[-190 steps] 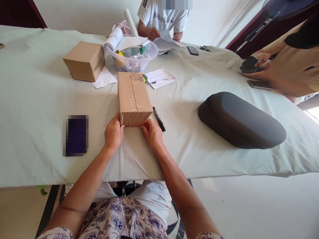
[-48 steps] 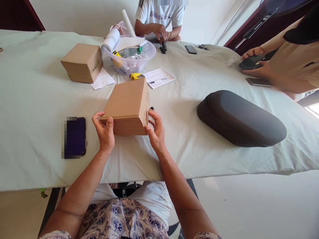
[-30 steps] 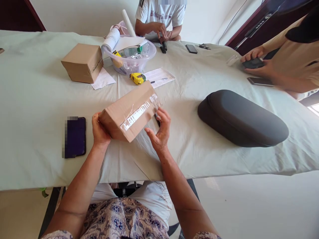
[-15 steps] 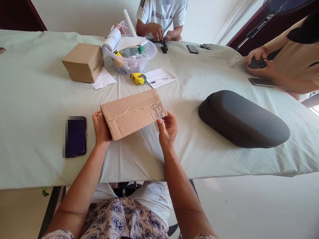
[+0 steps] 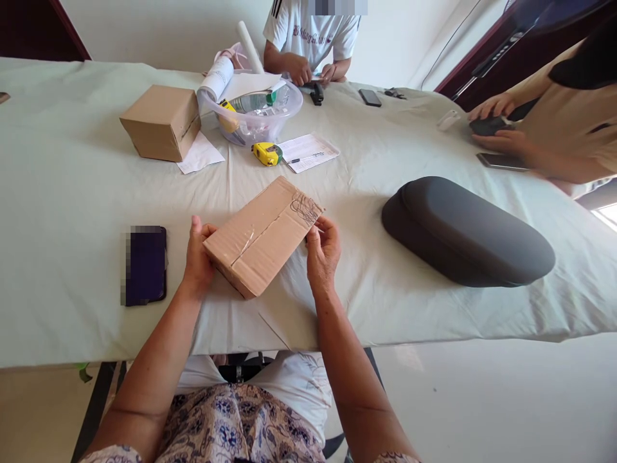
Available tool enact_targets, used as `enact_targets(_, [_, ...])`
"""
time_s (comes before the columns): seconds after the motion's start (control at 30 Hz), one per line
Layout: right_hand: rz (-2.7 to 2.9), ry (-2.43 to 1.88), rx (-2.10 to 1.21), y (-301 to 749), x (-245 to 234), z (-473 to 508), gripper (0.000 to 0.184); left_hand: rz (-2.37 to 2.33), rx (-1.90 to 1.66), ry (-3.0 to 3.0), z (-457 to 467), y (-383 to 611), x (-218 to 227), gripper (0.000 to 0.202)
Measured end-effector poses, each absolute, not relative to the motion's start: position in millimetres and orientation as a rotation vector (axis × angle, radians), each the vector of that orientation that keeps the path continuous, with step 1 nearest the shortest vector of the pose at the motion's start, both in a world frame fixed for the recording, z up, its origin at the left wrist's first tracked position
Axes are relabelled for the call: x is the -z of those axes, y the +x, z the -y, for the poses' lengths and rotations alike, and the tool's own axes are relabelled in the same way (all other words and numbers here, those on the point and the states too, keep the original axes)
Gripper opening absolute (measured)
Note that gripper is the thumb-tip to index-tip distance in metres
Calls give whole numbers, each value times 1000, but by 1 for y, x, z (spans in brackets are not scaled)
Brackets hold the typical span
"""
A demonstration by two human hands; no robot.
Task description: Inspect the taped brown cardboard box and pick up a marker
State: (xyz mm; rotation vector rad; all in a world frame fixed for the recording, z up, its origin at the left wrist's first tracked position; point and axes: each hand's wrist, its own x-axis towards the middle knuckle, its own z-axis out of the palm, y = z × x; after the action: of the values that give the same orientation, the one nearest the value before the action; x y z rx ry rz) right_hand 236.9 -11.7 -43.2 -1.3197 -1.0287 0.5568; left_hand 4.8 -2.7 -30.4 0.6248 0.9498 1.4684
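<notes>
So the person wearing the camera has a long cardboard box [image 5: 263, 235] held between both hands, in the near middle of the table [image 5: 72, 193], which has a pale cloth over it. The left hand [image 5: 198, 257] is clamped on the near-left end and the right hand [image 5: 322, 252] grips the far-right end, so the hands are apart with the box spanning the gap. The box sits diagonally and tilted. Its near corner dips toward the cloth, and I honestly can't tell if it's touching or just above it. The top face has a taped seam running lengthwise and a black scribble [image 5: 304, 207] at the far-right end, right by the right hand's fingertips.

Other stuff around:
- a dark phone [image 5: 144, 263] lies flat to the left of the left hand, near but not touching
- a big grey hard case [image 5: 467, 231] is off to the right, well apart from the box
- further back there's a yellow tape measure [image 5: 267, 153], just beside a printed sheet [image 5: 308, 151] with a pen on it
- behind those is a clear plastic bowl [image 5: 284, 125] full of odds and ends, and left of that a second, squarer carton [image 5: 161, 122] standing on a slip of paper

Someone in a white shirt [image 5: 313, 35] sits at the far side. Another person on the right has both hands on a dark device [image 5: 486, 124].
</notes>
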Motion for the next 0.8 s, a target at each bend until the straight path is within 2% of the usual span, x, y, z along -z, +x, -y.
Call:
enact_targets(0.27, [1096,-1222,-563,241,39,13,54,-817,-1212,847,10,14,13,80])
enact_targets(0.4, [1011,-1255,-487,245,38,14,46,-1085,-1357,894,10,16,16,67])
enact_targets(0.53, [997,-1276,-490,244,40,13,42,-1283,-1654,989,9,13,15,52])
enact_targets(0.67, [1033,-1309,-562,240,41,12,40,-1234,-1964,1278,14,9,15,61])
enact_targets(0.8, [1032,-1316,-644,239,40,11,48,-1281,-1781,1637,21,7,17,68])
